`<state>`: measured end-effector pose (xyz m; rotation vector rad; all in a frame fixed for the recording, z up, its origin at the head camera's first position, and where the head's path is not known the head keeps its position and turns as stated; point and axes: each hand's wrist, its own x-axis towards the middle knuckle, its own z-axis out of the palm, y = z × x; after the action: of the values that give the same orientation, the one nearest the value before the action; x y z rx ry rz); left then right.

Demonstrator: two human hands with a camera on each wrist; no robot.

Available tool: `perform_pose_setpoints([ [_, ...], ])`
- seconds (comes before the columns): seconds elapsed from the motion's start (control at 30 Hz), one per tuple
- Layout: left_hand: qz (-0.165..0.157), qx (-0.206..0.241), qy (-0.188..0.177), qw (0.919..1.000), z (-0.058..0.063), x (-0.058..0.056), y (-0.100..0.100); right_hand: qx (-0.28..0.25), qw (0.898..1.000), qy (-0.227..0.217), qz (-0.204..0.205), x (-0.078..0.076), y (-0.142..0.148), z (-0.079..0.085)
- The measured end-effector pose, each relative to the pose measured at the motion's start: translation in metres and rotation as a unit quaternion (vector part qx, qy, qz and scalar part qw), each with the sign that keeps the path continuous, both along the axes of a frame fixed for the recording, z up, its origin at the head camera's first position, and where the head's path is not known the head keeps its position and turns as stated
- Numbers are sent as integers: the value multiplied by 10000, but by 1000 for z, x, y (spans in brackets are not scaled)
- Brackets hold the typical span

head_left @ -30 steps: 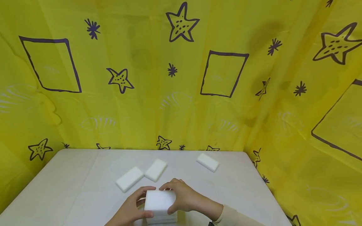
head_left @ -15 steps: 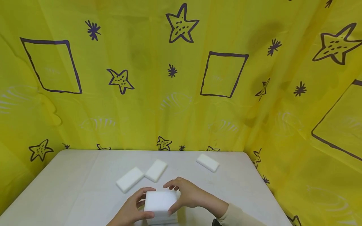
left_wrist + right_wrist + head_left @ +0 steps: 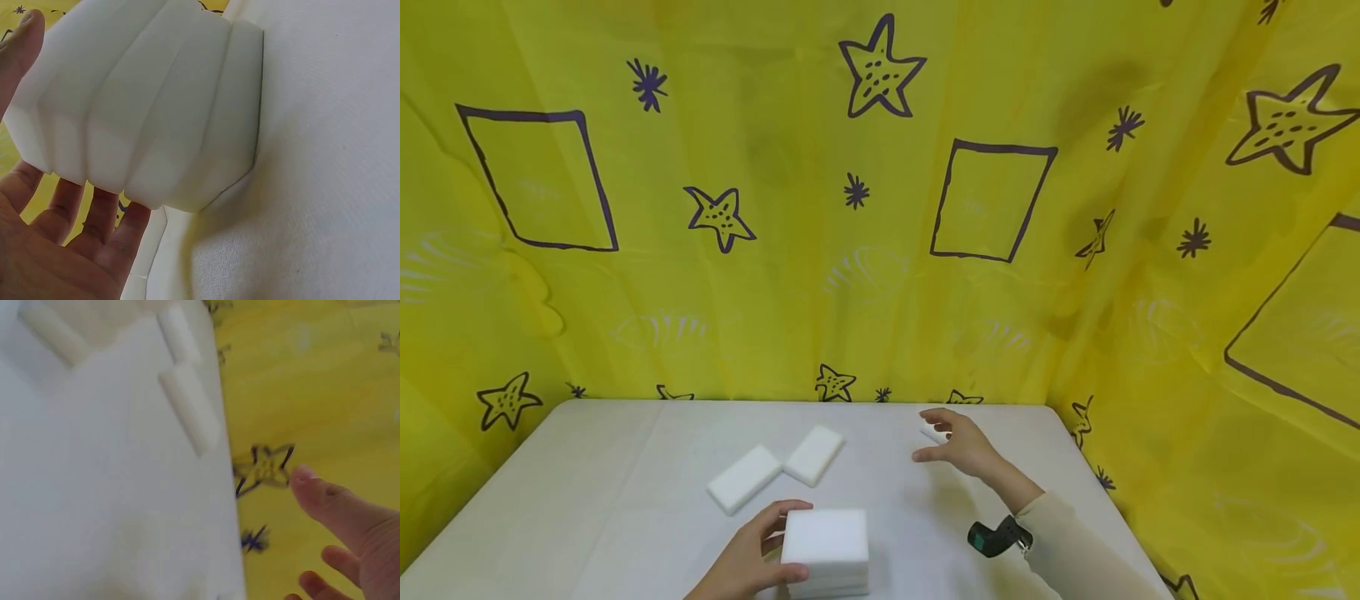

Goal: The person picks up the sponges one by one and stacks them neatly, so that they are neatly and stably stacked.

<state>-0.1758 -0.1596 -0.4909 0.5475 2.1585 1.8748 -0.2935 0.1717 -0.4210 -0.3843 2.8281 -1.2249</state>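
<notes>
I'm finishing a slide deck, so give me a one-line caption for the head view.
Left hand gripping a stack of white blocks; right hand partly hiding a separate block on the table.

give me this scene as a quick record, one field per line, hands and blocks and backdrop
left hand: fingers and thumb grip the stack
right hand: thumb and fingers apart, holding nothing, near the far block
stack: several white blocks, one on another, on the table
far block: white, mostly hidden behind the right hand in the head view
loose pair: left block and right block, both white, lying flat, corners meeting or nearly so
backdrop: yellow curtain with dark star drawings
</notes>
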Motion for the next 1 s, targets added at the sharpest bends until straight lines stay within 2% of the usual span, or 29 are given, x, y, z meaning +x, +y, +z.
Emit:
perform_pose_setpoints([
  [0.2, 31, -35, 192, 9998, -5, 0, 0, -106, 9968, -49, -792, -23, 29, -26],
  [0.37, 26, -35, 46, 10000, -6, 0, 0, -5, 9916, -165, -1281, -36, 45, -41],
  [0.67, 9, -18, -41, 10000, -6, 0, 0, -38, 9873, -506, -1508, -47, 58, -61],
  [1.0, -9, 113, -89, 9999, -6, -2, 0, -78, 9861, -433, -1605, -49, 57, -64],
])
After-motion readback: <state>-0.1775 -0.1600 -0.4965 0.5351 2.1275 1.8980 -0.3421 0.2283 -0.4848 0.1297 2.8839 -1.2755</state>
